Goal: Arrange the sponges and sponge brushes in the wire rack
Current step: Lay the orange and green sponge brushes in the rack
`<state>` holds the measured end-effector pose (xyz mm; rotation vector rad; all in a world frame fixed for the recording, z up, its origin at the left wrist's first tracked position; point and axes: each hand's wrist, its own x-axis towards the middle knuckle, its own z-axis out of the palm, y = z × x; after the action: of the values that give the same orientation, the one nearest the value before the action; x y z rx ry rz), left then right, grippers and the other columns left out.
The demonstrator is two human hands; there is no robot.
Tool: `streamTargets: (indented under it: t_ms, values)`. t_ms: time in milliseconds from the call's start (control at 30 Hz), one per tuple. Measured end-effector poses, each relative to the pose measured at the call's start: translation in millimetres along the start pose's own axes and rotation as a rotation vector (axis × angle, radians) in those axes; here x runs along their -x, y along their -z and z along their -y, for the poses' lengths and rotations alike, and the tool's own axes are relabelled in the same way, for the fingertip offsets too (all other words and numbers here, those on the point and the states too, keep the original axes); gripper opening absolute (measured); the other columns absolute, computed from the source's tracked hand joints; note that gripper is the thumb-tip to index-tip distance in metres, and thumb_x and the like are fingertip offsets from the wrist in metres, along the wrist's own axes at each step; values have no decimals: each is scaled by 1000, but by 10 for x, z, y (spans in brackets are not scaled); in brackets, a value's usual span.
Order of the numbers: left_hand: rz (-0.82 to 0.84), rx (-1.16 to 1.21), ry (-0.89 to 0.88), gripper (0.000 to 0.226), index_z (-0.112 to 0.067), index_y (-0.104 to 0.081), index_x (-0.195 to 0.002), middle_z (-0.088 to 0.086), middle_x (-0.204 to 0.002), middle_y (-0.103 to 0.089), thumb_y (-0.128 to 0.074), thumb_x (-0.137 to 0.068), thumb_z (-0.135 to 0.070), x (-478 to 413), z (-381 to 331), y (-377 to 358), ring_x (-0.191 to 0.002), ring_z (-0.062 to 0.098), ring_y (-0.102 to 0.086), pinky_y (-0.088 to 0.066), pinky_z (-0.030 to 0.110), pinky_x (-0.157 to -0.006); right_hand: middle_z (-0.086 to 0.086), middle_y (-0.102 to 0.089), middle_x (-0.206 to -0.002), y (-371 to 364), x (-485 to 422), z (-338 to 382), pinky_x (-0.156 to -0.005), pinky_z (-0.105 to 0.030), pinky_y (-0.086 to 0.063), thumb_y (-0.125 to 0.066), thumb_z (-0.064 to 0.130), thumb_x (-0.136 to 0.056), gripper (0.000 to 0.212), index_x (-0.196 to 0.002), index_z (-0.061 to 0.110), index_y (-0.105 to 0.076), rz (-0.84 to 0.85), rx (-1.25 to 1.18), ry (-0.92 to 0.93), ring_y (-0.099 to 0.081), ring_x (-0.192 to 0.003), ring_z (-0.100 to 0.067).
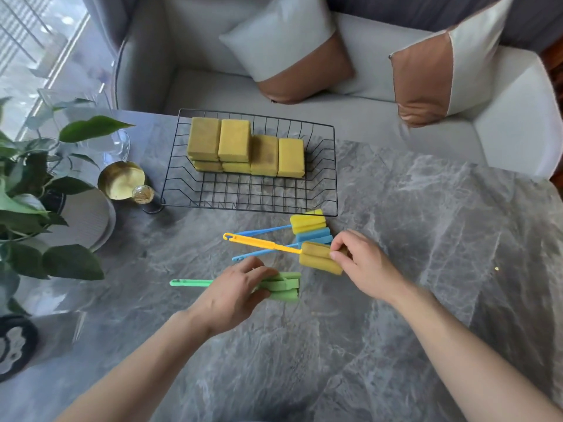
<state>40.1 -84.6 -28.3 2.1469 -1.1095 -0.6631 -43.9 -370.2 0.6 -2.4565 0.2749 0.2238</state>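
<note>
A black wire rack [243, 202] stands on the grey marble table and holds several yellow-green sponges [246, 147] in a row at its back. In front of it lie sponge brushes. My right hand [362, 263] grips the yellow-handled brush [313, 258] by its yellow foam head. My left hand [237, 290] is closed on the green sponge brush [283, 287], whose handle points left. A blue-handled brush with a yellow head [306, 223] and a blue brush [313, 237] lie just behind, touching each other.
A gold bowl [122, 181] and a small glass-topped object [143, 194] stand left of the rack. A leafy plant [39, 193] on a white plate fills the left edge. A grey sofa with two cushions [289, 50] is beyond the table.
</note>
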Motion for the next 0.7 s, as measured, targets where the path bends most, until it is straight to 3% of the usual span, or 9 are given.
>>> streamTargets:
  t_ms: [167,333,700]
  values:
    - [-61,-20,-14,36,-16,-65,-128,1,-113,-59,-69,-92,-17,-67,19,318,-98,24,-65,-55,39,-86,13,-52,-88,297,-441,109,-73,-10,-35,-64,15,-89,11,-88,22,-55,-104,8,119,-51,-86,2]
    - [-117,-56,-10,37,-19,-65,-128,0,-114,-59,-70,-92,-18,-333,43,549,-98,25,-66,-55,39,-86,7,-54,-89,303,-1064,206,-70,-20,-40,-64,11,-89,11,-86,18,-56,-139,15,126,-51,-82,-11]
    - [-140,-145,-63,38,-23,-63,-128,-3,-115,-58,-70,-91,-20,-905,219,857,-96,23,-63,-55,40,-82,4,-53,-93,-21,-1962,55,-83,-37,-42,-61,11,-92,6,-87,14,-58,38,148,130,-48,-94,-20]
